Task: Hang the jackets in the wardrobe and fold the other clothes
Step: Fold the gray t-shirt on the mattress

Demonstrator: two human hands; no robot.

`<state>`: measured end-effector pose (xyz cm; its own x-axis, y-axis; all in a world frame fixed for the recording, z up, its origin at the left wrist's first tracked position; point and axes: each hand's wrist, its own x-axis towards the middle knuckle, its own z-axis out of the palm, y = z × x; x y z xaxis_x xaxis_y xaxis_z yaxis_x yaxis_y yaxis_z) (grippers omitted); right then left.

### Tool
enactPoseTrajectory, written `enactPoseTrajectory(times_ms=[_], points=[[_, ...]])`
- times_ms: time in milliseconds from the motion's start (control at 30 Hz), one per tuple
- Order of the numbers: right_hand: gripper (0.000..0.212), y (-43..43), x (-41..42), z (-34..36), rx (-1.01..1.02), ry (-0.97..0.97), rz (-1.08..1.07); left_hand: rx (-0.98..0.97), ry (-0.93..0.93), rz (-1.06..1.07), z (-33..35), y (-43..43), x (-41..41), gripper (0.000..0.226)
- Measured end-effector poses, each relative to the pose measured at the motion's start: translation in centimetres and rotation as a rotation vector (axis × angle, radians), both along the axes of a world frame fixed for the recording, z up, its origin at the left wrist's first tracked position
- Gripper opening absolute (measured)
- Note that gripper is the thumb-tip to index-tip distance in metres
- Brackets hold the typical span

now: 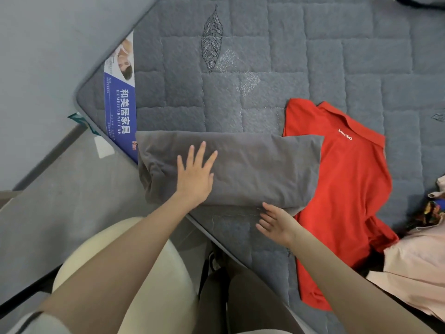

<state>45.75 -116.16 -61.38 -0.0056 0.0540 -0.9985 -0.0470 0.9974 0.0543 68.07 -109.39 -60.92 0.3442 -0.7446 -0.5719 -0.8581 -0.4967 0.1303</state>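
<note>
Head view: the fingers point(201, 150) of the left hand point(195, 175) are straight and spread, gripping nothing. The palm lies flat on the left part of a folded grey garment point(252, 169). The fingers point(269, 209) of the right hand point(277, 222) are also extended and relaxed, holding nothing. Their tips sit at the near edge of the grey garment; contact with the cloth cannot be confirmed.

The grey garment forms a wide rectangular fold lying across the near corner of a grey quilted mattress point(337, 56). Its left end hangs slightly over the mattress edge. Its right end overlaps a red polo shirt point(342, 189), which is unfolded, spread on the mattress with the collar away from the person, and bears white "MINISO" lettering. A pale pink garment point(414, 273) lies just beside the red shirt at the right edge of the view, touching it.

A blue-and-white printed label point(120, 104) runs across the mattress corner, left of the grey garment. Grey floor point(60, 201) shows beyond that corner.
</note>
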Motion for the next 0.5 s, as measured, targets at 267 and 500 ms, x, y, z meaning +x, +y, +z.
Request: enactPoseTrajectory(times_ms=[267, 500], points=[[0.059, 2.2, 0.0, -3.0, -0.04, -0.002, -0.183, -0.114, 0.193, -0.075, -3.6, -8.1, -1.5, 0.066], [0.057, 1.7, 0.1, -3.2, -0.059, -0.058, -0.266, -0.156, 0.207, 0.078, -5.2, -11.6, -3.9, 0.065]])
